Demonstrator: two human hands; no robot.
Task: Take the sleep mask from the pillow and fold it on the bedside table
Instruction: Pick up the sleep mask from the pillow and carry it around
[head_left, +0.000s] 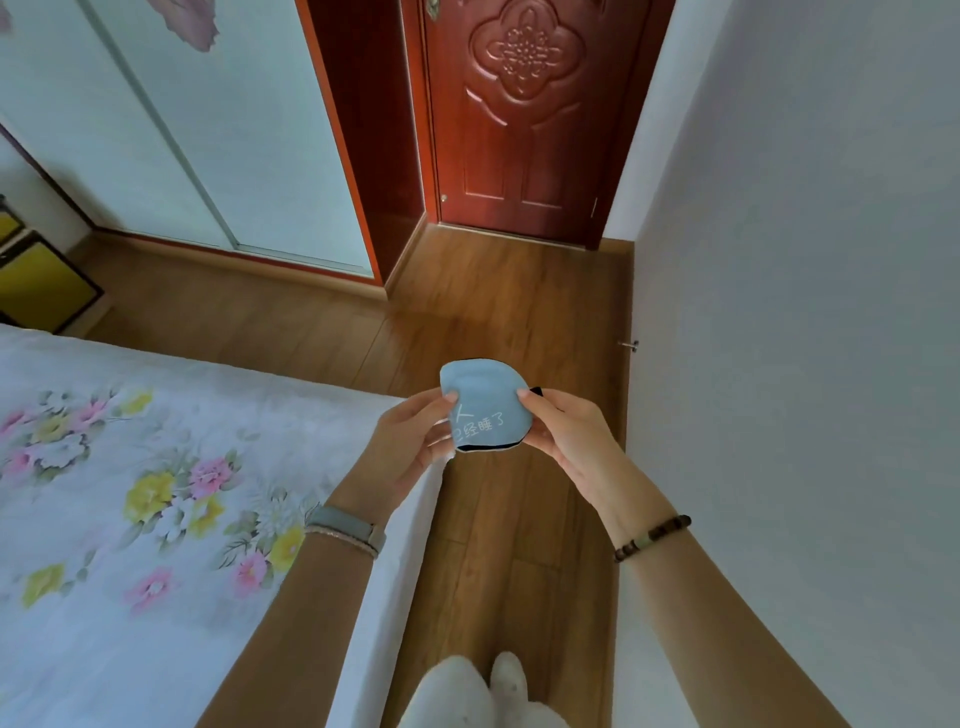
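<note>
Sleep mask (485, 402), pale blue with white printed characters and a thin black edge, sits just right of the frame's centre, held up in the air above the wooden floor (519, 312). We pinch it from both sides: our left hand (410, 441) grips its left edge with thumb on the front, and our right hand (569, 434) grips its right edge, where a bit of black strap peeks out. The fingers (535, 402) of both hands are closed on the fabric. It looks doubled over into a rounded shape. A grey band (345, 525) circles our left wrist, a beaded bracelet (652, 538) our right. A flowered bed (130, 493) fills the lower left; a carved red-brown door (519, 130) stands at upper centre.
</note>
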